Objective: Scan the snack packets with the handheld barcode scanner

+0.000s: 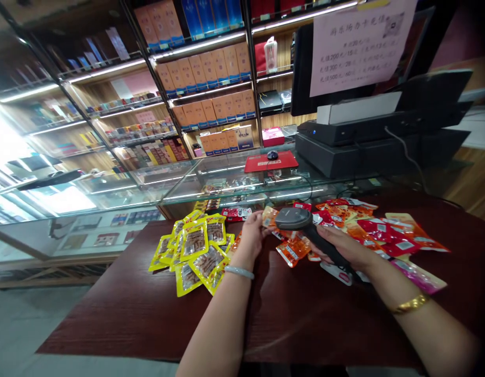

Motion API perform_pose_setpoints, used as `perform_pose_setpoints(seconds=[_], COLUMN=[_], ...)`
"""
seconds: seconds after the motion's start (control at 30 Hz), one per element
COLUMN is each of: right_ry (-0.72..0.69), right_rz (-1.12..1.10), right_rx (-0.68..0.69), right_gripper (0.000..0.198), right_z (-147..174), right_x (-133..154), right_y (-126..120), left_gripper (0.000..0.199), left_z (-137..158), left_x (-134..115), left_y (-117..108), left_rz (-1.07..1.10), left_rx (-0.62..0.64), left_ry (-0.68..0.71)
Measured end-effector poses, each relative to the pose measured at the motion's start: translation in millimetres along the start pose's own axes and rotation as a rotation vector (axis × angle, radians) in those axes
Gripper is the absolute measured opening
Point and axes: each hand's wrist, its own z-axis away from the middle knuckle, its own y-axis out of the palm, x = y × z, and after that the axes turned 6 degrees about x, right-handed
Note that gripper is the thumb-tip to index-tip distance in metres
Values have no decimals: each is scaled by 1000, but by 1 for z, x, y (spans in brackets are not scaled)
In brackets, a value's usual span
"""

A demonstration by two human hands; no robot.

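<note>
My right hand [342,248] is closed round the handle of a black barcode scanner [293,218], whose head points left. Just left of the scanner head, my left hand [253,233] pinches a small orange snack packet [269,217]; the scanner partly covers it. Left of that hand lies a heap of yellow-edged clear snack packets [195,242]. Under and around the scanner are more orange packets [292,252]. Red and orange packets [387,235] spread out to the right, with a pink packet [420,276] beside my right forearm.
Behind the dark red tabletop [148,309] runs a glass display counter [226,170]. On it are a red mat [252,163], a mouse [272,155] and a black cash register base with a monitor [303,68]. Lit shelves of boxes [211,68] stand at the back.
</note>
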Motion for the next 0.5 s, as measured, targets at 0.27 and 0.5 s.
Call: perform_pose_setpoints(seconds=[0.27, 0.5], right_ry=[2, 21], right_rz=[-54, -14], right_rx=[15, 34], right_gripper=[47, 48], right_z=[-7, -13], right_x=[-7, -14], right_y=[0, 2], left_gripper=[46, 37], left_z=[-15, -55], left_x=[3, -67], left_y=[-7, -63], left_rz=[-660, -1701], left_rx=[-87, -86], left_ry=[65, -20])
